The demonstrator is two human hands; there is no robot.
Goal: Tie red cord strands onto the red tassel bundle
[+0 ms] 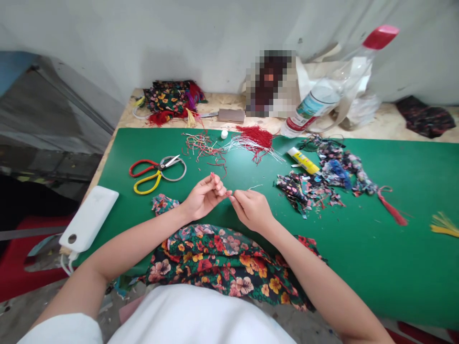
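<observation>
Nearest: floral cloth (229, 265) draped over the near edge of the desk (376, 258), under both forearms. Just above it the left hand (205, 197) and right hand (252, 210) meet over the green surface, fingertips almost touching. Left fingers curled in, thumb pinched to forefinger; right fingers likewise pinched shut. A thin pale thread (254, 187) runs up from the pinch of the right hand; whether the left also grips it cannot be told, too fine to see. Small floral scrap (163, 203) just beside the left wrist. White power bank (89, 218) at the left desk edge, partly overhanging. Further back: scissors (158, 173) with red and yellow handles, left of the hands, blades closed. Loose cord offcuts (204, 145) and a bundle of red tassel threads (255, 138) beyond. Right of the hands, a heap of cloth scraps (322, 179), a yellow glue tube (304, 160) touching it, a red tassel (392, 210). Farthest: a plastic bottle (322, 102) with a red cap, tilted, by the wall.
</observation>
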